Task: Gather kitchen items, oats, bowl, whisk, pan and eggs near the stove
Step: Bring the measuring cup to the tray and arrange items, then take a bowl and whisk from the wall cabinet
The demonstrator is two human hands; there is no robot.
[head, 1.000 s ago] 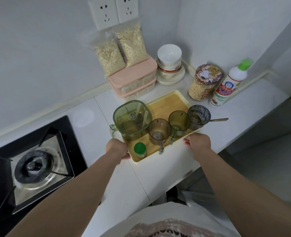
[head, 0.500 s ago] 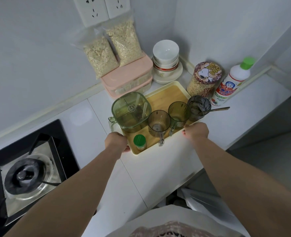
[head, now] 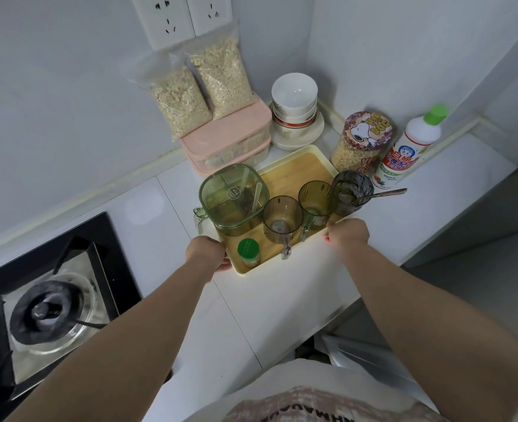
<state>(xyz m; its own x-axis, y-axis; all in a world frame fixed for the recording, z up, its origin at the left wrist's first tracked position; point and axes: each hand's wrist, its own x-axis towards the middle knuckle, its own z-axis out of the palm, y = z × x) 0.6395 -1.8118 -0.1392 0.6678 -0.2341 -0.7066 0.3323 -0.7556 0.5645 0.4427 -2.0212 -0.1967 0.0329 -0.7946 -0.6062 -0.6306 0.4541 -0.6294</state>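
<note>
At the far left the stove [head: 44,312] is set into the table [head: 282,293], with nothing gathered beside it yet. The left hand [head: 206,254] is still curled round the near left corner of the tray [head: 291,178]. Over the last second the tray has barely shifted against the things behind it and mostly the view has tilted, so the gathering looks hardly begun. Two oat bags [head: 201,89] lean on the wall atop stacked pink boxes [head: 227,138]. On the tray stand a green pitcher [head: 233,197], a small green-capped jar [head: 248,251], two cups [head: 282,219] and a dark glass [head: 352,190] holding a spoon. The stacked bowls [head: 294,92] sit in the corner just behind the tray. The right hand [head: 347,234] grips the tray's near right edge. Further right, a cartoon-lidded jar [head: 361,144] and a white bottle [head: 410,147] would likely hem the tray in. No whisk, pan or eggs show.
</note>
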